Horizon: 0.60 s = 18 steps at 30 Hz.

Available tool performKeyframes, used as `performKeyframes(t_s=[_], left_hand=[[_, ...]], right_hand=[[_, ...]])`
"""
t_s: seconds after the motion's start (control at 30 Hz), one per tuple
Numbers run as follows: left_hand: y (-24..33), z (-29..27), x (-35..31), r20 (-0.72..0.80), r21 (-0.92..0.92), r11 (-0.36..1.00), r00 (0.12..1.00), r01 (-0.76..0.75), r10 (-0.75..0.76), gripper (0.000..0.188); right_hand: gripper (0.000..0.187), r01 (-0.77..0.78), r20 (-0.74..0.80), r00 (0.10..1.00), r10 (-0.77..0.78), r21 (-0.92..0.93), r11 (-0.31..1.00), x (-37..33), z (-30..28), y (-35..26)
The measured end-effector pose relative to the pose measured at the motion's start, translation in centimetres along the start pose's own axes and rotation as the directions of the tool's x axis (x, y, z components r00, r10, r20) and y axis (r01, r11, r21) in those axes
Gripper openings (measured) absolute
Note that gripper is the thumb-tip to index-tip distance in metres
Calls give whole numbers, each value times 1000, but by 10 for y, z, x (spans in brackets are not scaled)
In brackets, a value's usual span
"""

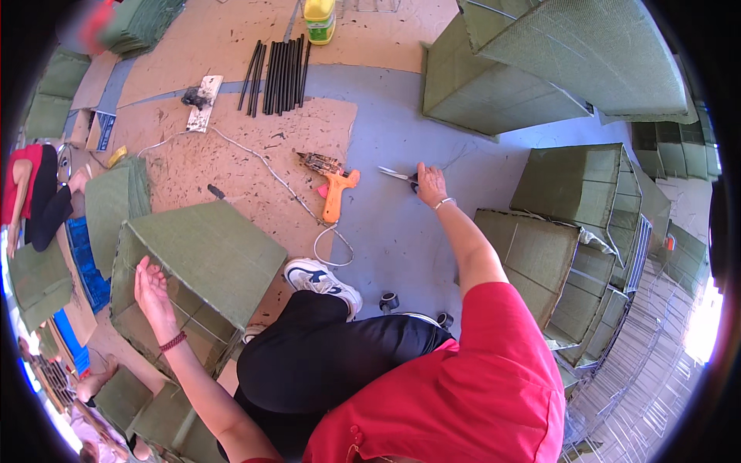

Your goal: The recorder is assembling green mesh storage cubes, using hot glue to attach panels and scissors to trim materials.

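My right hand (430, 187) is closed on the dark handles of a pair of scissors (397, 174), low over the grey floor; the blades point left toward the glue gun. The orange glue gun (335, 194) with a stained metal front lies on the cardboard's edge, its cord looping below. My left hand (154, 297) is at the open side of a green fabric-covered box (208, 258) with a wire frame. Its fingers are loosely bent and somewhat apart, and nothing shows in them. Whether they touch the box's rim I cannot tell.
Black rods (284, 76) lie beside a yellow jug (319, 21) on stained cardboard (239, 154). A white power strip (204, 102) feeds the cord. More green boxes (532, 262) and wire frames (641, 370) stand at right. Another person (38, 193) sits at far left.
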<state>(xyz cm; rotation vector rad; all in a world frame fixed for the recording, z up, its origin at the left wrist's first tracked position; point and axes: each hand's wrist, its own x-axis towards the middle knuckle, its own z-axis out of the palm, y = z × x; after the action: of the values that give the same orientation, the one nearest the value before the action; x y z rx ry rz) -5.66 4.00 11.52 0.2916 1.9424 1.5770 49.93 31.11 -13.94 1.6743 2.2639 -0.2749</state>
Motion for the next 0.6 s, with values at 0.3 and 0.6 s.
performKeyframes(t_s=[0.3,0.6], left_hand=[[0,-15,-5,53,-99,995,999,-4,9,35],[-11,4,-16,143,-249,968,989,-1,38,27]], right_hand=[[63,-477,125,842,-525,626,-616,-90,-80,-59],[31,-266,-60,918,-392,639,-722,-144,-124,-69]])
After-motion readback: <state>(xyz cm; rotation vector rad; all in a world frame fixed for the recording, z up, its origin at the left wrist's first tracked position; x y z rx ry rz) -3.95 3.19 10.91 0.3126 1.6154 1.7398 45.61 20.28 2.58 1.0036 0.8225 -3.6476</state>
